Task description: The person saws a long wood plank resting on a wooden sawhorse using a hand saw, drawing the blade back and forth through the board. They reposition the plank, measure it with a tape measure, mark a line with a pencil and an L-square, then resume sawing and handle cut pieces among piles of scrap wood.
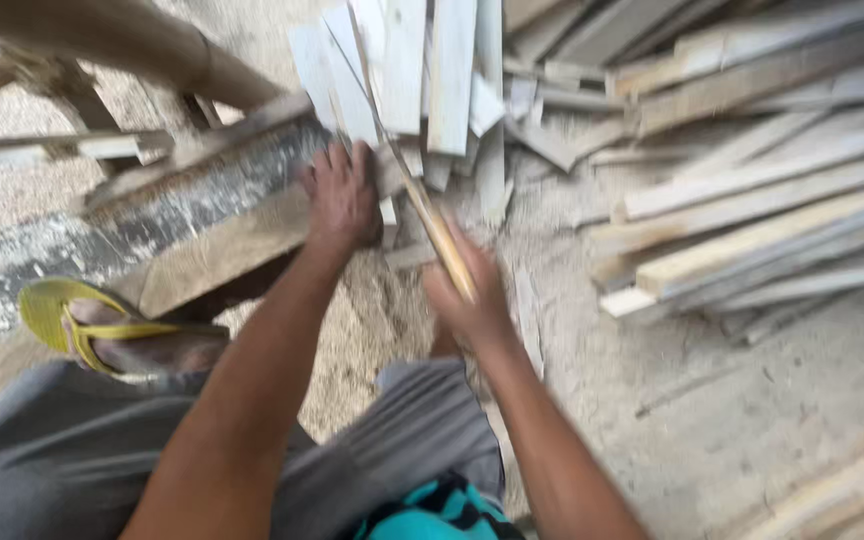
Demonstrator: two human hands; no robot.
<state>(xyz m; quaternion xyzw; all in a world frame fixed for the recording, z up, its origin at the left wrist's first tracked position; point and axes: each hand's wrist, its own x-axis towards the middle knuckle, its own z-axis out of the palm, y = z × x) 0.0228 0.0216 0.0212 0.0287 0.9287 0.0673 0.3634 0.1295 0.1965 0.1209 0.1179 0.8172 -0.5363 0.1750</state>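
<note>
The big heap of pale, rough-sawn wooden slats (752, 190) fills your right side, lying loose on sawdust-covered ground (752, 400). In front of you sits the thick weathered wooden block (222, 245), its face grey and chipped. Your left hand (340, 200) presses flat on a short whitish board (352, 90) there, fingers spread. Your right hand (467, 300) is closed round a thin yellowish wooden-handled tool (432, 225), seemingly mid-trimming; aim beside your fingers. Your yellow rubber sandal (72, 320) rests left.
</note>
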